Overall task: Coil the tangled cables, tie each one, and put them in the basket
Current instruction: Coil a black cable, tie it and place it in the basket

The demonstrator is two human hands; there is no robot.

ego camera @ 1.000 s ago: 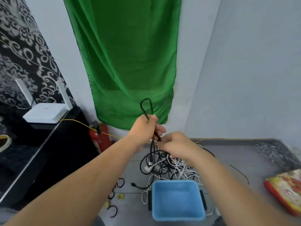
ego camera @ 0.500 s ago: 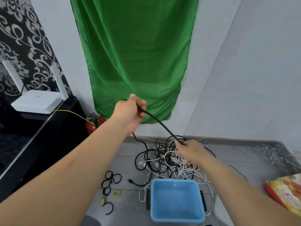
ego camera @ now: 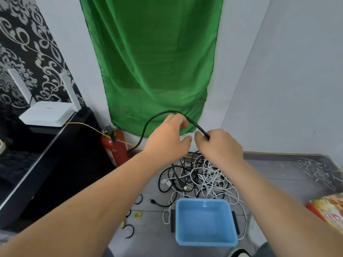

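Note:
A tangle of black and white cables (ego camera: pixel 200 177) lies on the grey floor beyond an empty blue basket (ego camera: pixel 204 236). Both hands are raised above the pile. A thick black cable (ego camera: pixel 148 123) arches over my left hand (ego camera: pixel 167 138), whose fingers hold it at the top of the loop. My right hand (ego camera: pixel 219 145) pinches the same cable just to the right. From the arch the cable drops on the left toward the floor by the fire extinguisher. Several black cable ties (ego camera: pixel 130 229) lie on the floor left of the basket.
A red fire extinguisher (ego camera: pixel 115 145) stands by the wall under a green cloth (ego camera: pixel 154 62). A black cabinet (ego camera: pixel 46 154) with a white router (ego camera: pixel 48 114) is on the left. A colourful packet (ego camera: pixel 330 210) lies at the right, and a heap of pale ties (ego camera: pixel 315 169) sits behind it.
My right hand rose from the pile up to my left hand, bringing the black cable with it. The stretched span between the hands became a loop.

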